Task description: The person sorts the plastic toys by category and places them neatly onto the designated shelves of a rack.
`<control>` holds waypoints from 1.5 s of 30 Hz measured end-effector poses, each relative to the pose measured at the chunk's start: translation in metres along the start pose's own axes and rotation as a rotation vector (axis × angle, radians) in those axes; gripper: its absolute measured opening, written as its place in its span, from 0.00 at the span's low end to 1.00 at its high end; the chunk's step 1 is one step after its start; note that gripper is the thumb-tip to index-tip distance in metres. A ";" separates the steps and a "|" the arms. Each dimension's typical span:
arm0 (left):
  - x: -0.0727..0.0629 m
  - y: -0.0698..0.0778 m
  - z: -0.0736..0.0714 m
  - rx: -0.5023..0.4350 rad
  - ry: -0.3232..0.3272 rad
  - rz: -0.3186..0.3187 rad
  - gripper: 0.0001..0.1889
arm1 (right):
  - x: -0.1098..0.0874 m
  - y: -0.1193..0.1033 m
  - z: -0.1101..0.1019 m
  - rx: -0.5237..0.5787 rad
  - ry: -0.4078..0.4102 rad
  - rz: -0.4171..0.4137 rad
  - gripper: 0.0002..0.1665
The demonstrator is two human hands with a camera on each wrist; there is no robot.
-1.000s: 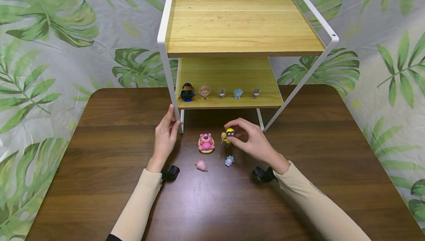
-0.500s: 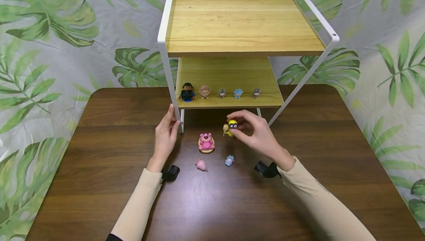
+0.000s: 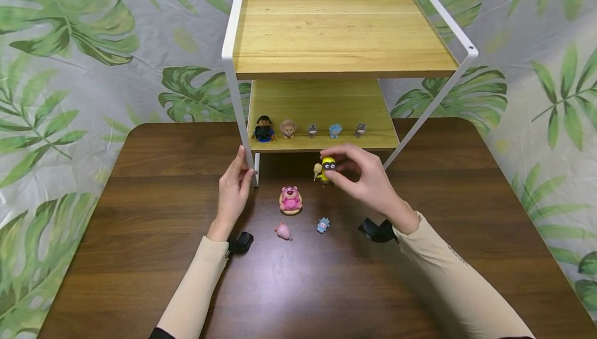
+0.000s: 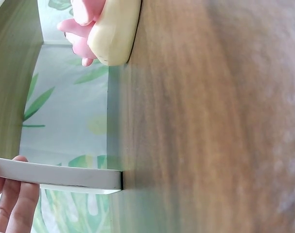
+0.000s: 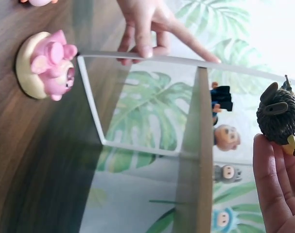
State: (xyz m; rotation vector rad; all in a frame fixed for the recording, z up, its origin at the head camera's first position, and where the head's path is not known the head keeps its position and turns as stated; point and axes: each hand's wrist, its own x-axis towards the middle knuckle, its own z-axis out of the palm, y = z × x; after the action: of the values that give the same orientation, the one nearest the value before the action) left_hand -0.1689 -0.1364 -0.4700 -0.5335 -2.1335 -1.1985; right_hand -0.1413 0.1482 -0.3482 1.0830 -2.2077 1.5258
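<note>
My right hand (image 3: 368,181) pinches a yellow Minion figurine (image 3: 328,165) between thumb and fingers, just in front of and below the middle shelf board (image 3: 317,148). Its dark, shaggy back (image 5: 278,116) faces the right wrist view. My left hand (image 3: 231,191) grips the white front-left leg (image 3: 241,116) of the shelf rack, the index finger stretched up along it; curled fingers (image 4: 23,204) show behind the leg in the left wrist view. On the table sit a pink bear figurine (image 3: 290,201) on a cream base, a small pink figurine (image 3: 283,231) and a light-blue one (image 3: 323,225).
Along the middle board's front stand a black-haired figure (image 3: 264,130), a brown-maned one (image 3: 288,129), a grey one (image 3: 312,130), a blue one (image 3: 335,130) and another grey one (image 3: 360,130). The top board (image 3: 345,33) overhangs them. A leaf-print cloth (image 3: 70,28) hangs behind.
My right hand has lifted the Minion figurine up and slightly right, toward the middle board's edge. The left hand keeps its place on the leg, and the other figurines have not moved.
</note>
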 end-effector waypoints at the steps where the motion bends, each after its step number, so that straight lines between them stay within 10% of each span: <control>1: 0.000 0.000 0.000 0.001 0.002 0.003 0.48 | 0.001 -0.001 -0.001 -0.001 0.002 -0.005 0.24; 45: 0.000 0.000 0.000 -0.011 -0.007 -0.019 0.48 | 0.063 -0.058 -0.021 -0.013 0.072 -0.150 0.22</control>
State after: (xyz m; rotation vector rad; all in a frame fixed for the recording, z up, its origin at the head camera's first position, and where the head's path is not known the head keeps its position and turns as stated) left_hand -0.1691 -0.1362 -0.4703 -0.5241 -2.1430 -1.2208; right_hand -0.1495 0.1289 -0.2627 1.1423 -2.0372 1.4614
